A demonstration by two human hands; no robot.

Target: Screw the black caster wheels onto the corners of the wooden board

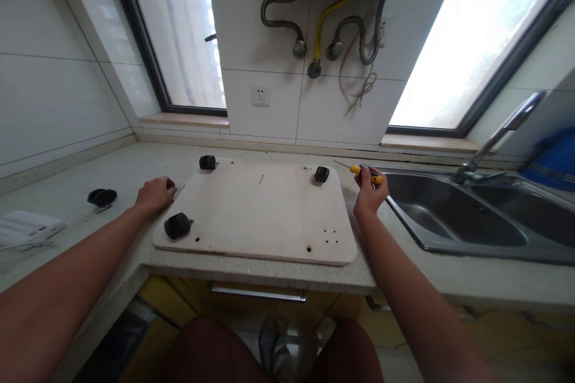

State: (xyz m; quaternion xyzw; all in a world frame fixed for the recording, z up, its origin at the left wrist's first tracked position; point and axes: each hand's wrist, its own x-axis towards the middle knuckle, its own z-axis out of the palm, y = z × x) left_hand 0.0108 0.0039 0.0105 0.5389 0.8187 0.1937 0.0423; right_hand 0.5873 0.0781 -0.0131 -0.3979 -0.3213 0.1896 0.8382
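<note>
A pale wooden board (pixel 256 209) with rounded corners lies flat on the counter. Black caster wheels stand on three of its corners: back left (pixel 207 163), front left (pixel 178 225) and back right (pixel 322 175). The front right corner shows several small holes (pixel 331 236) and no wheel. My right hand (pixel 371 191), beside the board's right edge, grips a yellow-and-black screwdriver (pixel 376 178), its shaft pointing left. My left hand (pixel 156 194) is by the board's left edge with fingers curled; whatever they hold is hidden. Farther left a loose black caster (pixel 102 197) rests on the counter.
A double steel sink (pixel 426 242) with a faucet (pixel 498 137) is at the right, a blue object (pixel 554 161) behind it. At far left lies a white device (pixel 31 227) with a cable. Pipes and a yellow hose (pixel 320 30) hang on the wall above a socket (pixel 260 96).
</note>
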